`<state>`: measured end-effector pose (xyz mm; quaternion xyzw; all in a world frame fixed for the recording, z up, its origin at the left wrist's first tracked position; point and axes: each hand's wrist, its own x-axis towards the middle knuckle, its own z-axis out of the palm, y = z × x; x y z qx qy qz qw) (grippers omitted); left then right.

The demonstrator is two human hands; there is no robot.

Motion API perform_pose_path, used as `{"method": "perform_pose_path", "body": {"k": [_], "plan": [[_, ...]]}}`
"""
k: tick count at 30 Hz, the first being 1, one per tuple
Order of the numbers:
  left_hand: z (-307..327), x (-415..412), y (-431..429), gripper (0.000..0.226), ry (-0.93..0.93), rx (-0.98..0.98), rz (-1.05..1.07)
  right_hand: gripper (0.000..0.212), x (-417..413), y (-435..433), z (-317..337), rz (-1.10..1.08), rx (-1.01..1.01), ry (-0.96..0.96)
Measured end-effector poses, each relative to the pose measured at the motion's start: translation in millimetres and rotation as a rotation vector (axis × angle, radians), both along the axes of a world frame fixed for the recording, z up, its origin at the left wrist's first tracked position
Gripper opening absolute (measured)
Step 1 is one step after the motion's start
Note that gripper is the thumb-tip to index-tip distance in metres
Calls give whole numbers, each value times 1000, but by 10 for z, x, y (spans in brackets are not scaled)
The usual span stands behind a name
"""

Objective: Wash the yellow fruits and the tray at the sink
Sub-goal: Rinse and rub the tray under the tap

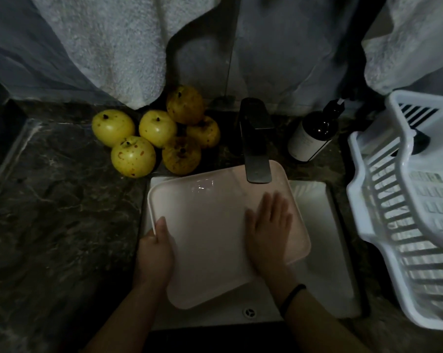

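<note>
The tray (210, 225) lies over the sink (324, 240), below the faucet (257, 149), fruits (154, 133) behind-left.

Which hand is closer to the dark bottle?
Right. The right hand lies flat on the tray, on its right side toward the bottle; the left hand grips the left edge.

Under my fingers (274, 207) the tray (205, 225) looks smooth glossy pink plastic, the bench (62, 200) polished veined stone, the tap (256, 149) matt dark metal, the rack (356, 205) white plastic.

Brown-speckled yellow fruits (133, 156); tray (210, 225) seemingly pale pink; dark veined counter (50, 200).
</note>
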<state>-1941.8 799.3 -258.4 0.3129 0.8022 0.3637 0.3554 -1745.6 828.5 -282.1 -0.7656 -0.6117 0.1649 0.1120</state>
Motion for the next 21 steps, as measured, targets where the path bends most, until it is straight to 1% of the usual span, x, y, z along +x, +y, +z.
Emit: {"method": "perform_pose_path", "body": {"k": [1, 3, 5, 6, 7, 9, 10, 11, 12, 14, 16, 18, 21], "plan": [[13, 4, 0, 60, 5, 11, 3, 76, -101, -41, 0, -22, 0, 24], [29, 8, 4, 60, 16, 25, 8, 76, -273, -100, 6, -36, -14, 28], [24, 16, 0, 62, 22, 28, 10, 72, -415, -181, 14, 43, 19, -22], [25, 26, -9, 62, 21, 19, 17, 70, -484, -231, 34, 149, 61, -32], [20, 30, -19, 62, 18, 14, 23, 67, -546, -276, 66, 304, 98, -36], [25, 39, -35, 62, 24, 12, 19, 58, -590, -323, 60, 655, 149, -111], [36, 48, -37, 62, 36, 12, 11, 56, -553, -305, 58, 755, 155, -146], [45, 54, -37, 62, 45, 10, 5, 55, -483, -256, 62, 772, 148, -161], [50, 58, -39, 62, 47, 3, 1, 57, -385, -198, 63, 717, 132, -165], [49, 53, -45, 62, 31, -10, 3, 64, -143, -50, 70, 515, 97, -180], [34, 40, -52, 65, 19, -27, 10, 66, 117, 120, 64, 343, 13, -190], [23, 43, -59, 65, 8, -29, 11, 69, 257, 292, 96, 229, -31, -200], [55, 86, -62, 58, -2, -24, 28, 73, 109, 447, 117, 116, -70, -179]]}}
